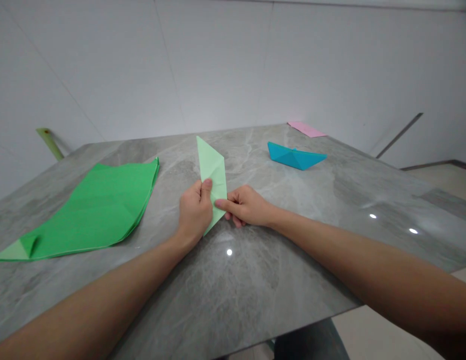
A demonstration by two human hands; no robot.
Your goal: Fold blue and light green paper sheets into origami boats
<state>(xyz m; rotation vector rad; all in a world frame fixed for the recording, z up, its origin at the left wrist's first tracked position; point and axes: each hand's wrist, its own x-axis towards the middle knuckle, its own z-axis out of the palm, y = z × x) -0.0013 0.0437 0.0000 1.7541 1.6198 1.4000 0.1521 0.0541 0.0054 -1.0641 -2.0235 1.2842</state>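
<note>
A light green folded paper (213,167) stands upright between my hands above the middle of the table, pointed at its top and bottom ends. My left hand (195,210) grips its left edge, thumb pressed on the near face. At the lower right edge, my right hand (248,206) pinches it between thumb and fingers. Part of the paper is hidden behind the left hand's fingers. To the right and farther back sits a blue folded paper boat (296,156), touched by neither hand.
A stack of bright green paper sheets (105,205) lies at the left, one corner folded over. Near the far edge rests a pink paper (306,129). The grey marbled table (233,300) meets a white wall (217,65) behind.
</note>
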